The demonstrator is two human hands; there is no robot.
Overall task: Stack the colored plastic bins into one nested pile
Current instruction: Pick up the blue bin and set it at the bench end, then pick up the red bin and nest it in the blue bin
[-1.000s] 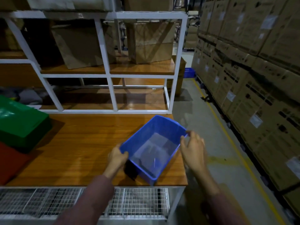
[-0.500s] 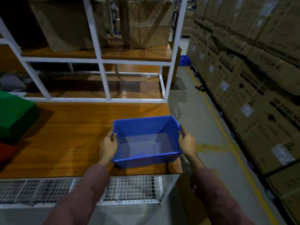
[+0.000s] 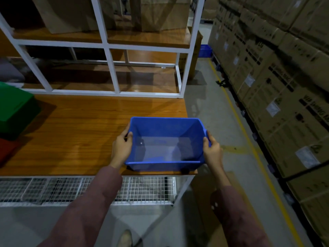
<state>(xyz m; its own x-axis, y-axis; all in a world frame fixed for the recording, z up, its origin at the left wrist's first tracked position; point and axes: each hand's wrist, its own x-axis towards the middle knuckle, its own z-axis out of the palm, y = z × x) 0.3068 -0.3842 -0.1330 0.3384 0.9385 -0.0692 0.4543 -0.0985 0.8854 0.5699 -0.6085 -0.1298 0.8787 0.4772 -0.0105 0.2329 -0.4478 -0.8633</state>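
An empty blue plastic bin [image 3: 165, 125] sits open side up at the front right corner of the wooden table [image 3: 80, 132], its right end overhanging the edge. My left hand [image 3: 122, 147] grips its left rim, thumb inside. My right hand [image 3: 212, 150] grips the right rim. At the far left a green bin [image 3: 15, 107] lies upside down on the table, and a red bin [image 3: 7, 150] shows partly in front of it, cut off by the frame.
A white metal shelf frame [image 3: 111, 68] with cardboard boxes stands behind the table. A wire mesh shelf [image 3: 71, 189] runs under the front edge. Stacked cartons [image 3: 277, 72] line the right side beyond a floor aisle with a yellow line [image 3: 249, 139].
The blue bin was tilted and skewed a second ago; both hands turned it square and level. Since half a second ago it has shifted right, with its end past the table edge.
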